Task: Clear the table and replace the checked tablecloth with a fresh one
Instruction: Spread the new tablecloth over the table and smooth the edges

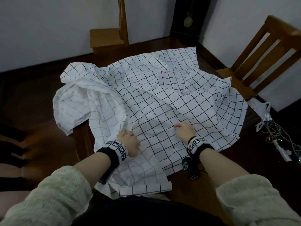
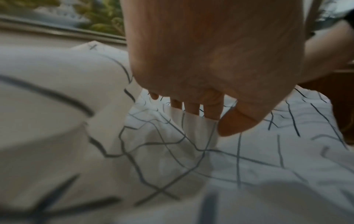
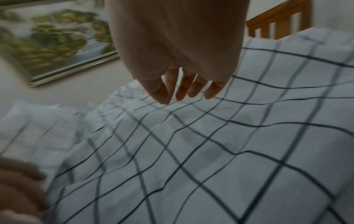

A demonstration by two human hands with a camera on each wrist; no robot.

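Note:
A white tablecloth with a black check (image 1: 162, 98) lies crumpled and bunched over the dark wooden table (image 1: 78, 139); its left part is heaped in folds. My left hand (image 1: 128, 141) is at the cloth's near left side; in the left wrist view a fold of the cloth (image 2: 193, 125) is pinched between the fingers (image 2: 210, 109) and thumb. My right hand (image 1: 184, 129) hovers just over the middle of the cloth, and in the right wrist view its fingers (image 3: 182, 89) hang loose above the cloth (image 3: 210, 144) with nothing held.
A wooden chair (image 1: 267, 54) stands at the table's far right. Another chair (image 1: 13, 149) is at the left edge. A wooden piece (image 1: 105, 35) and a dark clock case (image 1: 187, 17) stand against the back wall. Cables and white bags (image 1: 268, 128) lie on the floor at the right.

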